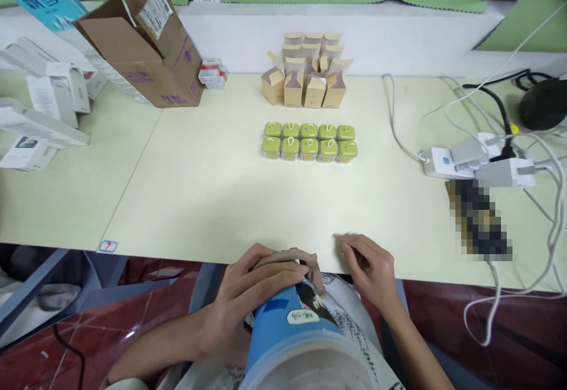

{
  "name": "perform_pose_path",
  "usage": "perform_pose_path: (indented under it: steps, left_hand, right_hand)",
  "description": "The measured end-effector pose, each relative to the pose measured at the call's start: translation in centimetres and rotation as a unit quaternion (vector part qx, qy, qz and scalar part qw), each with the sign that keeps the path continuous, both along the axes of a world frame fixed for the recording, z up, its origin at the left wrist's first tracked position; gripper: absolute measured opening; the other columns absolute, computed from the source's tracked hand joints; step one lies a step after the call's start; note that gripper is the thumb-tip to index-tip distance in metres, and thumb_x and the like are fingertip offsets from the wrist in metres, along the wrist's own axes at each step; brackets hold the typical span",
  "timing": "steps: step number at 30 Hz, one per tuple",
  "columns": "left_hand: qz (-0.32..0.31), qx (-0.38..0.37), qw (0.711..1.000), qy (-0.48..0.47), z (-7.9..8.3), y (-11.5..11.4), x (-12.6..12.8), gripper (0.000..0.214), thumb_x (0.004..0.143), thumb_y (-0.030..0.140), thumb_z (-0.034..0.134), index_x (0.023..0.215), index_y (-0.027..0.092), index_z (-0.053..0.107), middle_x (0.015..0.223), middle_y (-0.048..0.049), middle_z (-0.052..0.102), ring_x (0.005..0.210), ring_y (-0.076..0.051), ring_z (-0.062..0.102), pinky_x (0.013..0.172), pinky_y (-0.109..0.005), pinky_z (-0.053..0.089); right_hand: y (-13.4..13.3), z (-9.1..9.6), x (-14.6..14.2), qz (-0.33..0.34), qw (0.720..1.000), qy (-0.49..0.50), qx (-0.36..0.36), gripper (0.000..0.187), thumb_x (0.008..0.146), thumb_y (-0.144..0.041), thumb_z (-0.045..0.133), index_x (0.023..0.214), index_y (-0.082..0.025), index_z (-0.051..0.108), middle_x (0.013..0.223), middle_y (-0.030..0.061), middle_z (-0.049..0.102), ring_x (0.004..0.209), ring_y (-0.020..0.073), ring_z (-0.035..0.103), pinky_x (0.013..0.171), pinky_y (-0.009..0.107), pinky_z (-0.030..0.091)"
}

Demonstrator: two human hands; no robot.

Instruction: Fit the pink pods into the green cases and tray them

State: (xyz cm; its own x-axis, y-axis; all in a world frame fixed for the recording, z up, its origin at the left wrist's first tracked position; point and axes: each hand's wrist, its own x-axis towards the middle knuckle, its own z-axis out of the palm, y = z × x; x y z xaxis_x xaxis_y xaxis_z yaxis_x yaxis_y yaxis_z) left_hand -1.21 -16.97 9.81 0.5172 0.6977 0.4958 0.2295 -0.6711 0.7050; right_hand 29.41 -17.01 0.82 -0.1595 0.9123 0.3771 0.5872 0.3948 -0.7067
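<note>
My left hand (pixel 248 286) is closed over a small brown cardboard piece (pixel 310 260) at the table's near edge, just above a blue container (pixel 296 337) in my lap. My right hand (pixel 367 263) rests on the table edge beside it, fingers curled loosely, with nothing visible in them. Farther out on the table (pixel 199 189) stand two rows of small clear boxes with green lids (pixel 309 140). Behind them sits a cluster of small tan cartons (pixel 308 74), some with flaps open.
An open brown shipping box (pixel 148 47) lies at the back left, with white boxes (pixel 44 106) beside it. A white power strip (pixel 478 162) with adapters and tangled cables is at the right, and a black object (pixel 544 103) sits at the far right.
</note>
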Motion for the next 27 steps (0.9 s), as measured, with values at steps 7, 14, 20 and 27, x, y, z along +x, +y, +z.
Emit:
perform_pose_path:
  steps: [7, 14, 20, 27]
  left_hand:
    - [-0.002, -0.011, 1.000, 0.002, -0.9, -0.1, -0.1, 0.054, 0.117, 0.041, 0.067, 0.166, 0.021, 0.061, 0.139, -0.0162, 0.086, 0.128, -0.032, 0.085, 0.098, -0.047, 0.067]
    - [0.008, -0.001, 1.000, -0.026, -2.4, -0.5, 0.0, 0.057, 0.115, 0.043, 0.070, 0.168, 0.021, 0.061, 0.139, -0.0173, 0.086, 0.126, -0.033, 0.086, 0.098, -0.048, 0.069]
    - [0.011, -0.008, 1.000, -0.020, -3.0, -0.8, -0.4, 0.056, 0.114, 0.041, 0.073, 0.165, 0.021, 0.062, 0.139, -0.0175, 0.086, 0.130, -0.034, 0.085, 0.101, -0.048, 0.068]
    - [0.040, -0.040, 0.998, -0.011, -3.7, -1.4, -1.6, 0.068, 0.108, 0.060, 0.078, 0.164, 0.024, 0.064, 0.139, -0.0174, 0.085, 0.131, -0.038, 0.082, 0.096, -0.051, 0.070]
  right_hand:
    - [0.1, -0.1, 0.1, -0.003, 1.000, -0.004, 0.000, 0.023, 0.112, -0.010, 0.068, 0.123, -0.020, 0.085, 0.094, 0.0044, 0.081, 0.076, 0.0156, 0.075, 0.063, 0.028, 0.057]
    - [0.1, -0.4, 0.0, 0.000, 1.000, -0.009, 0.009, 0.024, 0.111, -0.010, 0.069, 0.124, -0.022, 0.084, 0.098, 0.0060, 0.084, 0.081, 0.0175, 0.079, 0.069, 0.029, 0.062]
    - [0.2, -0.4, 0.0, -0.001, 1.000, -0.013, 0.021, 0.023, 0.111, -0.010, 0.069, 0.124, -0.021, 0.084, 0.098, 0.0059, 0.084, 0.081, 0.0178, 0.080, 0.070, 0.030, 0.063]
    - [0.2, -0.5, -0.1, 0.008, 0.999, -0.010, 0.031, 0.028, 0.111, -0.008, 0.068, 0.128, -0.024, 0.083, 0.099, 0.0061, 0.083, 0.084, 0.0190, 0.080, 0.069, 0.031, 0.064]
